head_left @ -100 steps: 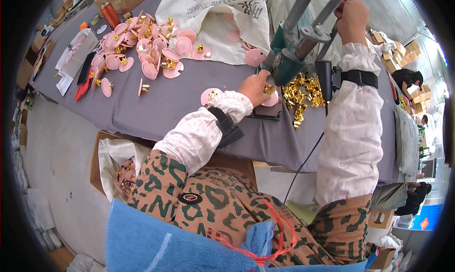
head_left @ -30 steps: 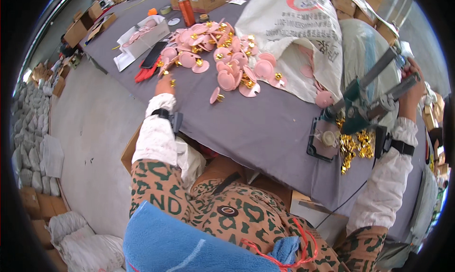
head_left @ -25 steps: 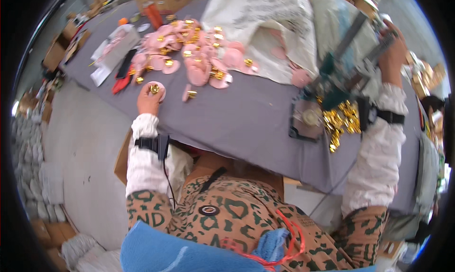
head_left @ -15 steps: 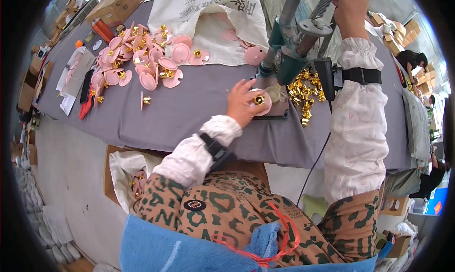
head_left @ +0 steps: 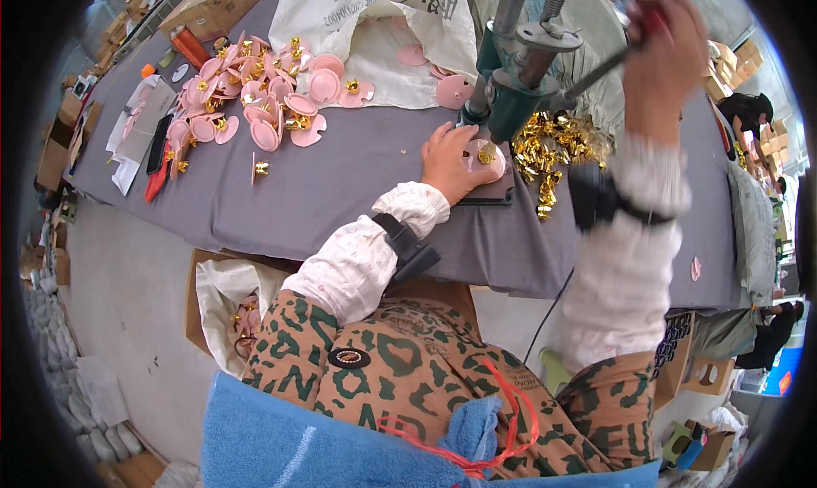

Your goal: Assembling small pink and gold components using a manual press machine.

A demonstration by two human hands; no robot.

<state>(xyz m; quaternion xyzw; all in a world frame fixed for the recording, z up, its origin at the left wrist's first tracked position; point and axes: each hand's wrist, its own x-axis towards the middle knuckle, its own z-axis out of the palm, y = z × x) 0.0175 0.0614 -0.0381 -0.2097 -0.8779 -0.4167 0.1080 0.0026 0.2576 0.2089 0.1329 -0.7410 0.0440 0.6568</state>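
My left hand [head_left: 455, 163] pinches a pale pink disc [head_left: 475, 165] by its edge, thumb in front and fingers behind. On that disc sits a small gold fitting [head_left: 486, 154], directly below the column of a green hand press [head_left: 521, 105]. My right hand [head_left: 668, 58], smeared by motion, is closed around the red end of the press's lever [head_left: 596, 78], up at the right. Beside the press base lies a heap of gold metal fittings [head_left: 549, 148]. A large pile of pink discs with gold fittings [head_left: 264, 97] spreads over the left of the table.
Behind the press lies a white woven sack [head_left: 374, 45] with pink discs at its mouth. A phone [head_left: 158, 143], an orange-red cylinder [head_left: 189, 45] and a cardboard box [head_left: 217, 7] are on the grey-covered table [head_left: 357, 173]. Below its edge stands a lined box [head_left: 223, 305].
My left hand has shifted slightly right and up, bringing the disc and gold fitting under the press column. My right hand has swung the lever outward to the right.
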